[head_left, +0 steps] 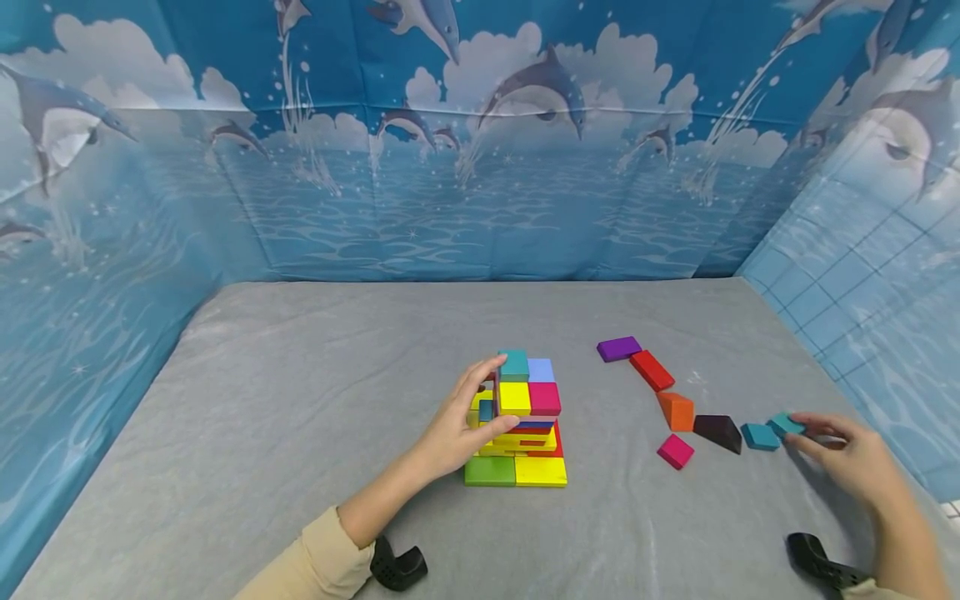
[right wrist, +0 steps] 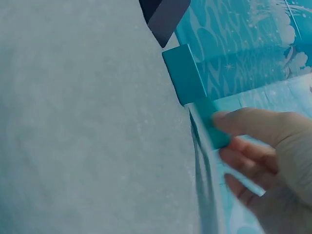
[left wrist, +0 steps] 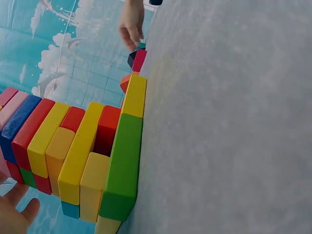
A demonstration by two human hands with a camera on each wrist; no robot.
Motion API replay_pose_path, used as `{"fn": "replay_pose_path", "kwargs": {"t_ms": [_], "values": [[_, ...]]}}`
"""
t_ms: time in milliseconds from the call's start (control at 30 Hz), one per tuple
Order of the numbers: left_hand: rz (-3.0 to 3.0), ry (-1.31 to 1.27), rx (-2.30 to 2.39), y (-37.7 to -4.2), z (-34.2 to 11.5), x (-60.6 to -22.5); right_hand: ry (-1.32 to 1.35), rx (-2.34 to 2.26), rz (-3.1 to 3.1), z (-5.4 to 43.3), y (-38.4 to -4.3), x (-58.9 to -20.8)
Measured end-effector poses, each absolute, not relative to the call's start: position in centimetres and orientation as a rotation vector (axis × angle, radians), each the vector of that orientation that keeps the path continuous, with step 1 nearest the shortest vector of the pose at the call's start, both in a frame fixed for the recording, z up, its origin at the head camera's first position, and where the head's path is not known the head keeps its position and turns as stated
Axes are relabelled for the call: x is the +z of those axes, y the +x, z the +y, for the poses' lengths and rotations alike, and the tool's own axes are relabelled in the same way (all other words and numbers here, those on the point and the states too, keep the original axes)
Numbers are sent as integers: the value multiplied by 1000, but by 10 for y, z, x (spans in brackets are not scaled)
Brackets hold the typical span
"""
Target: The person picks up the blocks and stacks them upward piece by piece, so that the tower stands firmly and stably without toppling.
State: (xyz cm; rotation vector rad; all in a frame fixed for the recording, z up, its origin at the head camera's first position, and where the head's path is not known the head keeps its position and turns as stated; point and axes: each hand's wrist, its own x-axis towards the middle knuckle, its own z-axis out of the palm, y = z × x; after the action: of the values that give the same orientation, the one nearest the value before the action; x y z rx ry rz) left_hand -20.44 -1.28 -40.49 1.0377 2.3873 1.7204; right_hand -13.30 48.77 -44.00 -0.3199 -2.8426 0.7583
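Observation:
A tower of colourful wooden blocks [head_left: 536,472] stands mid-table, green and yellow at its base, teal and light blue at its top. At its upper left is my left hand [head_left: 450,429], thumb across the front and forefinger beside the top teal block [head_left: 514,365]. In the left wrist view, loosely spread fingers [left wrist: 30,210] show beside the tower; their contact is partly hidden. Far to the right, my right hand [head_left: 851,458] pinches a teal block [right wrist: 210,122] between thumb and fingers. That block is close against another teal block [head_left: 761,437] on the table.
Loose blocks form a curved line right of the tower: purple [head_left: 619,349], red [head_left: 652,371], orange [head_left: 677,412] and black [head_left: 718,432]. A pink block [head_left: 676,452] lies nearer. Grey cloth [head_left: 300,375] covers the table; a dolphin-print curtain [head_left: 450,225] surrounds it.

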Motion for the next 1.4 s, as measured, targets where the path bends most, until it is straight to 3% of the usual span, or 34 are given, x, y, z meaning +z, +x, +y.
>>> {"fn": "replay_pose_path", "kwargs": {"t_ms": [167, 333, 633, 900, 1400], "values": [[2381, 1039, 1724, -204, -12, -405, -149, 798, -2718, 467, -142, -417], [2397, 1058, 1724, -205, -12, -406, 192, 900, -2578, 396, -156, -370], [2410, 1083, 1725, -206, -14, -407, 877, 1086, -2449, 282, -187, -335], [2385, 1053, 1722, -206, -14, -405, 974, 1158, -2505, 239, -205, -333], [2369, 1060, 1729, -206, -14, -404, 1028, 1245, -2490, 226, -210, -332]]}}
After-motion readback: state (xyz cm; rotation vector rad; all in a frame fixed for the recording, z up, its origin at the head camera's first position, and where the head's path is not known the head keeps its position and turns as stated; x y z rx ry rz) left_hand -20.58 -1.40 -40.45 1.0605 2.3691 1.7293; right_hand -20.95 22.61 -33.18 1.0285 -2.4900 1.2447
